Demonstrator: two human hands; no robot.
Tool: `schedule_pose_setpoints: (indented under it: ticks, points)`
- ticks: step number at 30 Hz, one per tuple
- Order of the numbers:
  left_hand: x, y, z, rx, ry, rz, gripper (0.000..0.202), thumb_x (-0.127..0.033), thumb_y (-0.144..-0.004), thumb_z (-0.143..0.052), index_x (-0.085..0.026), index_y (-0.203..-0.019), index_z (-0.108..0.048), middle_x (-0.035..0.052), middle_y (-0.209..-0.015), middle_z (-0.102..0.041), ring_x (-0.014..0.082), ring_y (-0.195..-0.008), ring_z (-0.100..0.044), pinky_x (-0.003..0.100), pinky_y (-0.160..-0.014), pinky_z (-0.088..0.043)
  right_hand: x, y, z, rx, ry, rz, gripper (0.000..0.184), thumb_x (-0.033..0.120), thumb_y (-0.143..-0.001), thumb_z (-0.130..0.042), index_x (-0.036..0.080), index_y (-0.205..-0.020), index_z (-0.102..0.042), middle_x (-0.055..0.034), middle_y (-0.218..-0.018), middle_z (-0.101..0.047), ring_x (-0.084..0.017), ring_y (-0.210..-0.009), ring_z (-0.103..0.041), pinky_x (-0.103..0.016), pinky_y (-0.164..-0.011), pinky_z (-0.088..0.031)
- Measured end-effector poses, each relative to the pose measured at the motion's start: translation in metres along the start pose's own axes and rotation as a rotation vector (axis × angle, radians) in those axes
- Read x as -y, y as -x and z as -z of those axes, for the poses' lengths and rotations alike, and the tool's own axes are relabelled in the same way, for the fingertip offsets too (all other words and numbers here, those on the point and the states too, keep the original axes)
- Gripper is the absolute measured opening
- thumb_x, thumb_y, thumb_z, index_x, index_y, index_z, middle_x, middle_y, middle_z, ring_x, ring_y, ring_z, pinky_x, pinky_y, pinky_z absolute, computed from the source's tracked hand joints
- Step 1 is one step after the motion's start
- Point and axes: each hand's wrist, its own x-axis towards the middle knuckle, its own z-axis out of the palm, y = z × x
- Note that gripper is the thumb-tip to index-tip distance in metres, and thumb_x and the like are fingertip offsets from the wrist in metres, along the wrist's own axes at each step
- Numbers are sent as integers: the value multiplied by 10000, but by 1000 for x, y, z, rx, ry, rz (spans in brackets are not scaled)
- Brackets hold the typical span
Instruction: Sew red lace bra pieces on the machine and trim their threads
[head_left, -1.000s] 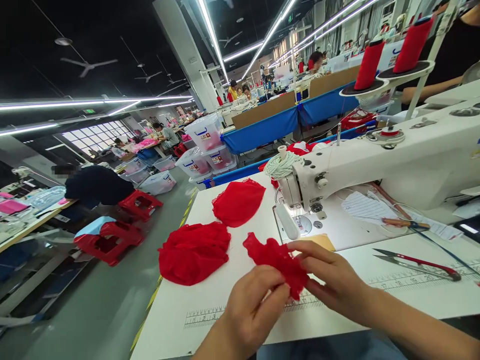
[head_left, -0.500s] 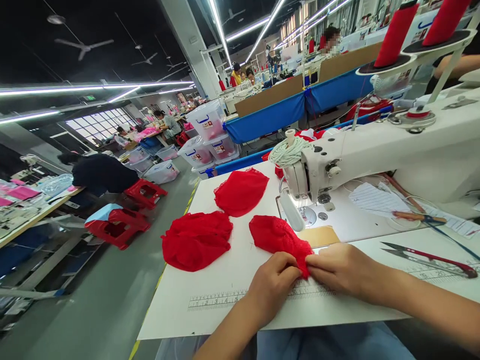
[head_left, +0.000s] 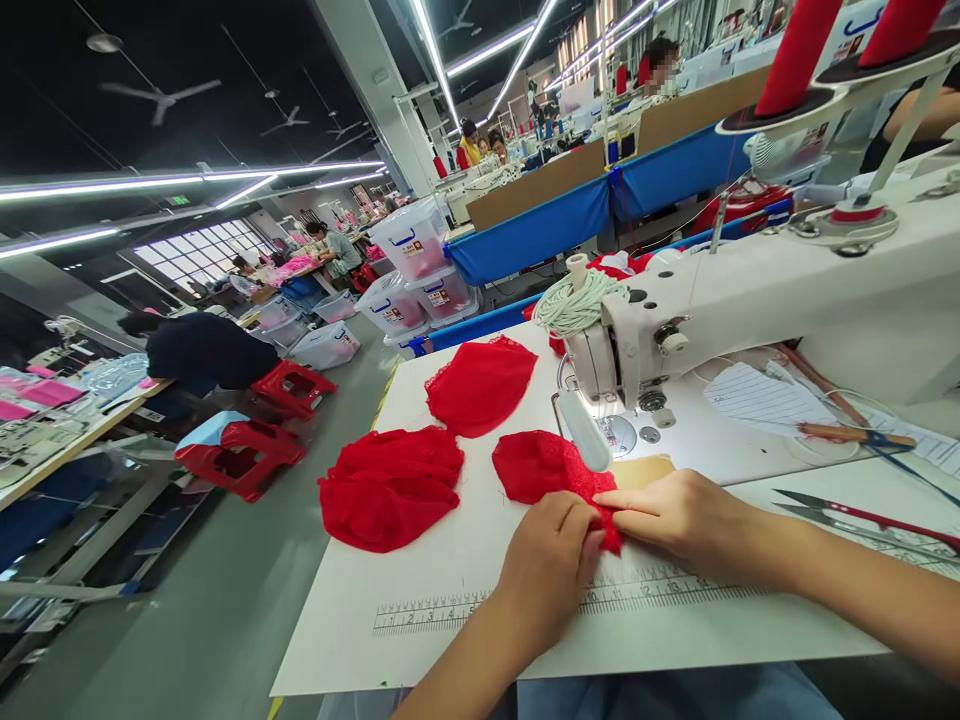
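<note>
A red lace-edged fabric piece [head_left: 534, 466] lies on the white table in front of the sewing machine [head_left: 697, 310]. My left hand [head_left: 551, 560] has its fingers closed on the narrow lace end of this piece. Beside it, my right hand [head_left: 686, 520] presses the same lace with its fingertips, index finger stretched forward. The thumb of my right hand is mostly hidden. Two more red fabric pieces rest to the left, a gathered one [head_left: 394, 490] and a flatter lace-trimmed one [head_left: 480, 385].
Thread snips [head_left: 870, 512] lie right of my hands. A printed ruler scale [head_left: 420, 614] runs along the table front. Red thread cones [head_left: 799, 55] stand above the machine. Plastic boxes [head_left: 409, 240] and red stools [head_left: 240, 455] are beyond the table, with people working further off.
My right hand has shifted slightly up, its index finger now reaching forward over the lace. My left fingers have turned inward around the lace end. The view has moved slightly.
</note>
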Motion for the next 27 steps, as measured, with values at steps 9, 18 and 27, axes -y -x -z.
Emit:
schedule_pose_setpoints:
  ticks: [9,18,27]
  points:
    - [7,-47,-4,147,-159,132,361,-188,-887,-412,-145,-1225,-533,142,-1098,-538,275,-969,-482,437,-832,-474,-2,10,-16,-90,49,-240,254,67,-870,-402,170,-876,-634,-106,-968,-725,-152,-680,-653,-246,-520,-420]
    - [20,-65,-5,151,-46,225,401,-221,-851,-446,-176,-1243,-520,127,-1122,-516,278,-1054,-468,417,-880,-428,-4,3,-10,-56,122,-325,261,-3,-754,-442,161,-863,-612,-121,-999,-711,-168,-749,-660,-227,-528,-417]
    - [31,-92,1,186,1,93,177,-203,-851,-409,-178,-890,-580,84,-894,-551,226,-815,-487,375,-766,-463,-4,2,-11,-77,180,-409,319,-26,-702,-396,180,-808,-615,-100,-1065,-720,-161,-614,-651,-262,-473,-407]
